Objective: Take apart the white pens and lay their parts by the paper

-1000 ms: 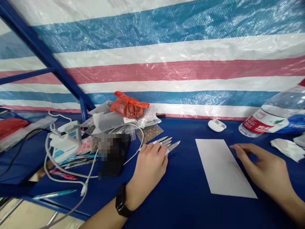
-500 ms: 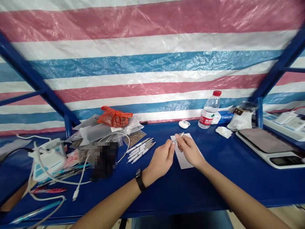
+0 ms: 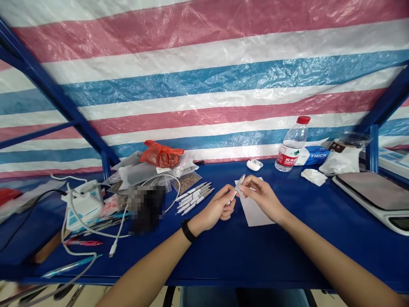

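Note:
My left hand (image 3: pixel 220 207) and my right hand (image 3: pixel 261 195) meet above the blue table (image 3: pixel 287 251), both pinched on one white pen (image 3: pixel 238 187) with a silver tip. The left fingers grip its lower end and the right fingers hold its upper part. Under my right hand lies a white sheet of paper (image 3: pixel 255 213). A row of several more white pens (image 3: pixel 194 197) lies on the table just left of my left hand. A black watch (image 3: pixel 187 230) sits on my left wrist.
Left: a pile of clear bags with an orange bag (image 3: pixel 160 154), white cables, a charger (image 3: pixel 83 200). Back right: a white earbud case (image 3: pixel 254 164), a water bottle (image 3: pixel 292 145), a crumpled tissue (image 3: pixel 313 176), a scale (image 3: pixel 373 195). Blue frame posts stand either side.
A second ago my left hand lay on the row of pens and my right rested by the paper. Both hands have since come together holding one pen, now tilted more upright.

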Tool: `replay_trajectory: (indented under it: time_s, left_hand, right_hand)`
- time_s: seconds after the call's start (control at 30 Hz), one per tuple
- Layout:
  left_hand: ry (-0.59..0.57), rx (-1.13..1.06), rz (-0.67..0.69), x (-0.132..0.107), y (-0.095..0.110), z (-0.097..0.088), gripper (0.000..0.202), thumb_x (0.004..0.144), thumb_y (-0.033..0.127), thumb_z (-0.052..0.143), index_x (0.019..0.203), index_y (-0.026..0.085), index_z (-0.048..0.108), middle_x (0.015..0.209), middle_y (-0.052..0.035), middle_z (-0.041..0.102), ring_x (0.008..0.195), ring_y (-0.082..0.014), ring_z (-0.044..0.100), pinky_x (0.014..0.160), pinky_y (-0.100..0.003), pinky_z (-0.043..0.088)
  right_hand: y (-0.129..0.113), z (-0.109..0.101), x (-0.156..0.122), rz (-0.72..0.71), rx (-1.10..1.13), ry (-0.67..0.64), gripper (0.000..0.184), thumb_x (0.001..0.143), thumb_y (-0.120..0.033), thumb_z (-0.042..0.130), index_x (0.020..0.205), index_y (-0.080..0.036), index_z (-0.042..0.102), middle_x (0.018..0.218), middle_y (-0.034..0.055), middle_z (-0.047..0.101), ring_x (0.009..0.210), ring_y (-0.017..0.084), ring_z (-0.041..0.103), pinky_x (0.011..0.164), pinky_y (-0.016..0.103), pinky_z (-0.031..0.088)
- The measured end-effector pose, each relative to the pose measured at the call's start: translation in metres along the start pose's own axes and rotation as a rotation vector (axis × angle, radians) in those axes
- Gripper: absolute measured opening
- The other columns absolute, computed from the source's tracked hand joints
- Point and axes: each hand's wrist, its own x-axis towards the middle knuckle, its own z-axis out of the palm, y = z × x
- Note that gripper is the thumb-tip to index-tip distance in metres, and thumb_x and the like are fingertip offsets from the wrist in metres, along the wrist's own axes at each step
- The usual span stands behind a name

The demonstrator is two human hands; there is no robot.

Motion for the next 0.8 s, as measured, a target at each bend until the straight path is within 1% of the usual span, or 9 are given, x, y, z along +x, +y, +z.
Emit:
replay_trajectory:
  time_s: [0.1, 0.17, 0.33, 0.43, 0.5, 0.57, 0.67, 0.73, 0.8]
  left_hand:
    - [-0.003, 0.045, -0.011, -0.003, 0.0, 0.003, 0.052, 0.091, 0.067, 0.061, 0.095, 0.022, 0.037, 0.062, 0.0109, 0.028, 0.045, -0.0022, 0.016, 0.043, -0.014, 0.014]
    - [0.008, 0.079, -0.007, -0.004, 0.0, 0.003, 0.052, 0.092, 0.069, 0.059, 0.096, 0.022, 0.038, 0.063, 0.0105, 0.031, 0.046, -0.002, 0.017, 0.044, -0.014, 0.015]
    - [0.071, 0.095, 0.004, 0.0, -0.005, -0.002, 0.056, 0.09, 0.072, 0.058, 0.096, 0.019, 0.044, 0.07, 0.0073, 0.042, 0.046, -0.0011, 0.025, 0.044, -0.018, 0.016]
    - [0.102, 0.084, -0.011, 0.002, -0.006, -0.003, 0.056, 0.089, 0.071, 0.06, 0.096, 0.018, 0.046, 0.071, 0.0074, 0.039, 0.048, -0.0009, 0.023, 0.044, -0.018, 0.014]
    - [0.125, 0.106, -0.011, 0.003, -0.005, -0.003, 0.055, 0.088, 0.07, 0.063, 0.095, 0.018, 0.044, 0.071, 0.0079, 0.038, 0.049, -0.001, 0.024, 0.045, -0.018, 0.016]
    - [0.141, 0.138, -0.001, 0.004, -0.005, -0.002, 0.055, 0.088, 0.07, 0.063, 0.097, 0.019, 0.044, 0.069, 0.0089, 0.036, 0.049, -0.0018, 0.025, 0.045, -0.018, 0.02]
    - [0.133, 0.174, -0.004, 0.006, -0.003, 0.0, 0.055, 0.089, 0.071, 0.06, 0.103, 0.02, 0.044, 0.066, 0.0093, 0.037, 0.049, -0.0033, 0.028, 0.045, -0.017, 0.022]
    - [0.119, 0.185, -0.012, 0.007, -0.002, 0.001, 0.054, 0.091, 0.071, 0.057, 0.102, 0.02, 0.045, 0.066, 0.008, 0.041, 0.05, -0.0037, 0.031, 0.046, -0.017, 0.023]
    - [0.121, 0.184, -0.009, 0.007, -0.002, 0.002, 0.055, 0.092, 0.072, 0.055, 0.1, 0.019, 0.047, 0.069, 0.0062, 0.046, 0.05, -0.0035, 0.032, 0.046, -0.018, 0.024]
  right_hand:
    - [-0.002, 0.001, -0.001, 0.073, 0.03, 0.074, 0.054, 0.07, -0.067, 0.081, 0.067, -0.021, 0.054, 0.069, 0.0004, 0.057, 0.067, 0.015, 0.053, 0.071, 0.032, 0.048]
    - [-0.002, 0.002, -0.001, 0.109, 0.085, 0.091, 0.05, 0.067, -0.063, 0.085, 0.069, -0.02, 0.058, 0.074, 0.0017, 0.062, 0.071, 0.017, 0.057, 0.076, 0.034, 0.05]
    - [0.0, 0.002, 0.007, 0.197, 0.197, -0.021, 0.037, 0.068, -0.051, 0.085, 0.092, -0.022, 0.078, 0.096, 0.0063, 0.074, 0.089, 0.022, 0.065, 0.09, 0.04, 0.05]
    - [0.005, -0.001, 0.016, 0.222, 0.131, -0.084, 0.034, 0.071, -0.051, 0.085, 0.089, -0.022, 0.08, 0.081, 0.0032, 0.069, 0.075, 0.018, 0.063, 0.082, 0.038, 0.052]
    - [0.008, -0.004, 0.019, 0.244, 0.126, -0.082, 0.038, 0.07, -0.051, 0.087, 0.092, -0.021, 0.08, 0.073, 0.0013, 0.066, 0.071, 0.017, 0.061, 0.077, 0.036, 0.052]
    - [0.009, -0.008, 0.018, 0.279, 0.194, -0.075, 0.049, 0.068, -0.048, 0.089, 0.109, -0.024, 0.079, 0.08, 0.0024, 0.071, 0.082, 0.021, 0.067, 0.084, 0.038, 0.054]
    - [0.008, -0.013, 0.014, 0.328, 0.314, -0.098, 0.062, 0.069, -0.044, 0.09, 0.126, -0.03, 0.072, 0.108, 0.0061, 0.076, 0.11, 0.026, 0.068, 0.1, 0.044, 0.052]
    - [0.009, -0.014, 0.012, 0.325, 0.329, -0.053, 0.056, 0.071, -0.046, 0.089, 0.123, -0.032, 0.073, 0.113, 0.006, 0.074, 0.116, 0.026, 0.066, 0.102, 0.044, 0.05]
    - [0.01, -0.014, 0.012, 0.302, 0.263, 0.027, 0.05, 0.07, -0.051, 0.088, 0.114, -0.029, 0.075, 0.098, 0.0041, 0.072, 0.105, 0.024, 0.067, 0.098, 0.042, 0.05]
